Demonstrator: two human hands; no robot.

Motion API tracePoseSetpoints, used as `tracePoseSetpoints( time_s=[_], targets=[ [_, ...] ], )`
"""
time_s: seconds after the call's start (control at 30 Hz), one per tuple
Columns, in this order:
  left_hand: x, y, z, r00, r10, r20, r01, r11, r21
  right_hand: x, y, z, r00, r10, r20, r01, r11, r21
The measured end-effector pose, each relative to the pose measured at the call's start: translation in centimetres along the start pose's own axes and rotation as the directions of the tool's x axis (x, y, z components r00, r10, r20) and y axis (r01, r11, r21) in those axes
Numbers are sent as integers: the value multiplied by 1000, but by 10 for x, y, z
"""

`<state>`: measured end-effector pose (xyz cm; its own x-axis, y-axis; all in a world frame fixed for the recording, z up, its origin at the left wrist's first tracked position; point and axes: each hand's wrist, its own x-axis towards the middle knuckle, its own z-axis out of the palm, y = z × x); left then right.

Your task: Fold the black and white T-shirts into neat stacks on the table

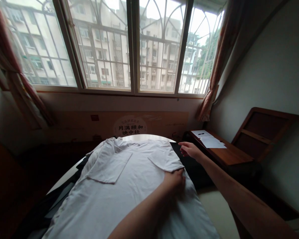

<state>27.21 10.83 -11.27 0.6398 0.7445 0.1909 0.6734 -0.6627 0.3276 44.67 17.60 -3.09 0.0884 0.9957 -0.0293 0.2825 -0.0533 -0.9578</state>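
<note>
A white T-shirt (107, 205) lies spread out with both short sleeves folded inward over its body. It rests on a round pale table (218, 209), with black cloth (198, 171) showing from under its right side. My left hand (175, 181) lies on the shirt just below the right-side sleeve, near the shirt's edge. Its fingers are blurred and partly hidden, so their grip is unclear. Over the black cloth, beside the shirt's upper right edge, my right hand (190, 150) has its fingers partly stretched and apart, with nothing visible in them.
Dark clothing (57, 199) hangs out along the table's left side. At the right stands a wooden chair (239, 156) with white papers (208, 138) on it. A printed box panel (159, 123) is below the barred window (104, 49), which has curtains (211, 86) at its sides.
</note>
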Motion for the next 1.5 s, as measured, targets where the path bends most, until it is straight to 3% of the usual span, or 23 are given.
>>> tracePoseSetpoints(
  time_s=[0.13, 0.27, 0.47, 0.57, 0.7, 0.93, 1.1, 1.17, 1.23, 1.3, 1.37, 1.43, 1.5],
  targets=[
    [-1, 2, -6, 1000, 20, -14, -20, 999, 28, -30, 37, 1, 988, -153, -28, 144, 970, -197],
    [1, 10, -10, 1000, -5, 14, 4, 997, 77, -60, 68, 10, 967, -254, 22, 230, 833, -502],
    [4, 31, -28, 989, -124, 81, 107, 978, 181, -77, 68, 23, 966, -258, 0, 157, 590, -792],
    [2, 32, -42, 988, -146, 53, 131, 966, 225, -76, 61, 26, 964, -263, -33, 118, 538, -835],
    [-5, 18, -57, 988, -154, -10, 150, 945, 290, -77, 60, 30, 963, -253, -87, 76, 570, -818],
    [-18, -4, -60, 990, 28, 137, -69, 950, 305, -80, 65, 38, 948, -314, -54, 135, 550, -824],
    [-11, -13, -74, 980, 56, 189, -103, 963, 250, -81, 72, 37, 945, -326, -16, 176, 550, -817],
    [0, -28, -85, 990, -16, 142, -19, 970, 240, -81, 75, 37, 941, -338, -16, 186, 558, -809],
    [13, -51, -95, 985, -166, 40, 151, 954, 258, -82, 77, 38, 935, -354, -26, 186, 551, -813],
    [25, -78, -101, 938, -344, -46, 343, 898, 276, -83, 79, 38, 931, -361, -55, 155, 528, -835],
    [34, -102, -101, 875, -479, -64, 476, 833, 281, -85, 79, 39, 930, -358, -87, 114, 504, -856],
    [40, -120, -96, 839, -543, -35, 530, 802, 276, -86, 78, 39, 932, -346, -104, 87, 493, -866],
    [44, -131, -90, 836, -549, 1, 530, 807, 260, -87, 75, 39, 935, -338, -107, 80, 495, -865]
  ],
)
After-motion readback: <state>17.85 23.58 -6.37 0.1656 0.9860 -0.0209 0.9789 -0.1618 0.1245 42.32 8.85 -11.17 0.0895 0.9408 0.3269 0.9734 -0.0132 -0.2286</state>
